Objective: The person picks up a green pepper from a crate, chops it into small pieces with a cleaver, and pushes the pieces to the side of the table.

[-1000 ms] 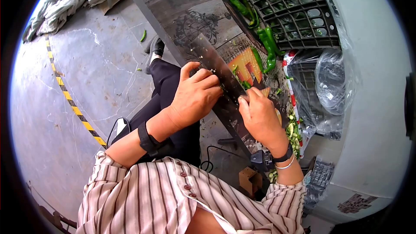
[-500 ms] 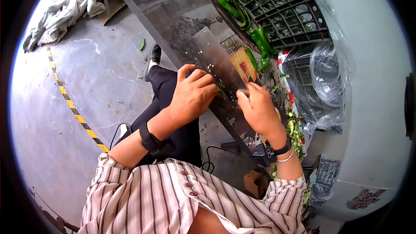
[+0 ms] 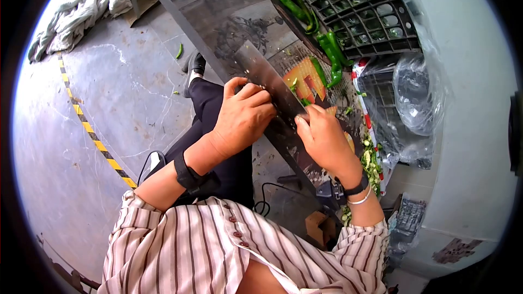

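Note:
My right hand [image 3: 325,140] is closed round the handle end of a wide cleaver [image 3: 268,79], whose blade angles up and left over the dark work surface. Curled close beside the blade, my left hand [image 3: 243,113] presses its fingertips down by the cutting edge. What it grips is almost wholly covered by the fingers; a sliver of green pepper showed there in the earlier frame. Pale seeds and bits cling to the blade. To its right, cut green pieces [image 3: 295,85] lie on an orange patch [image 3: 309,78], near whole long green peppers [image 3: 331,57].
A black plastic crate [image 3: 376,8] stands at the upper right, beside more green peppers [image 3: 289,0]. Chopped green pieces [image 3: 371,166] are heaped along the right edge. Clear plastic wrapping [image 3: 417,98] lies beyond. Cloths [image 3: 81,8] and a striped tape line [image 3: 90,133] are on the floor.
The cleaver blade has tilted and shows narrower, uncovering more of the orange patch. Green pieces now show on that patch. Both hands have stayed in nearly the same place.

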`<move>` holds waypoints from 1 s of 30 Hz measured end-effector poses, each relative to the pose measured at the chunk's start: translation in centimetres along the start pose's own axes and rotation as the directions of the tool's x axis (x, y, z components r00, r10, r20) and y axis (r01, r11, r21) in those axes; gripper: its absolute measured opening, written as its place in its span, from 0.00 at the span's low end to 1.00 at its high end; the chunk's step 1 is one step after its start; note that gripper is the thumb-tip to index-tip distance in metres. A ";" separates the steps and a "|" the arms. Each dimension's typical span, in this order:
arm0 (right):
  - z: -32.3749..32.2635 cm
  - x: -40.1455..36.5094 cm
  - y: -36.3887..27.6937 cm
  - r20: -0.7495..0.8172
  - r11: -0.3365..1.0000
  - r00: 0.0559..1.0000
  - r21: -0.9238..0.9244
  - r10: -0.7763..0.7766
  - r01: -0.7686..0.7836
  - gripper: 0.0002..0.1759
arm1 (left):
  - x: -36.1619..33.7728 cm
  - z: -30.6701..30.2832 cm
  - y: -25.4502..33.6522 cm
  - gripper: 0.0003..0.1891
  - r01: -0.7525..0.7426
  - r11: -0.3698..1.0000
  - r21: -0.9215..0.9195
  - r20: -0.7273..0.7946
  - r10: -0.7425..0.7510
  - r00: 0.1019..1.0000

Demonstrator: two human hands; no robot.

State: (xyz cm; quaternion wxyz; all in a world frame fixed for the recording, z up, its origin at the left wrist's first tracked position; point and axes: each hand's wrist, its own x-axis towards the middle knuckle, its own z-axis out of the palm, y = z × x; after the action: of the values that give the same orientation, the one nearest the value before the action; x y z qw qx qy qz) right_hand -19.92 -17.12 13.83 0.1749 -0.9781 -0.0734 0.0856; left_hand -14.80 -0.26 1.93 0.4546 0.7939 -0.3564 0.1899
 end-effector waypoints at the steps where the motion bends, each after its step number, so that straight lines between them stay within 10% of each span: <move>1: 0.5 0.2 0.3 -0.021 1.000 1.000 0.015 -0.011 0.011 0.11 | 0.0 0.0 0.0 0.06 0.003 1.000 0.001 0.002 -0.003 1.000; 12: 0.8 -0.3 4.1 -0.391 0.997 0.920 0.061 -0.019 0.046 0.13 | 0.7 -0.4 0.3 0.04 -0.049 0.997 0.055 0.005 0.049 0.999; 14: 0.2 -2.8 3.8 -0.130 0.720 0.878 0.633 0.461 -0.284 0.14 | 0.6 -0.4 0.5 0.03 -0.029 0.996 0.083 0.027 0.026 0.999; 18: 1.2 -6.9 3.8 -0.057 0.322 0.824 0.934 0.564 -0.157 0.12 | 1.3 -0.4 0.8 0.04 -0.034 0.990 0.139 0.066 0.025 0.997; 30: 7.5 -15.1 1.8 0.137 -0.102 0.717 0.991 0.683 -0.092 0.11 | 4.6 -0.2 1.0 0.17 -0.074 0.983 0.168 0.163 0.047 0.986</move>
State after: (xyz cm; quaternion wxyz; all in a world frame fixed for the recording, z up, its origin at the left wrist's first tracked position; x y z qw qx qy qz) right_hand -35.83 -18.97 8.42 0.7623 -0.5422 0.3489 -0.0566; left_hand -12.44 -2.21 5.44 0.3480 0.8317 -0.3975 0.1704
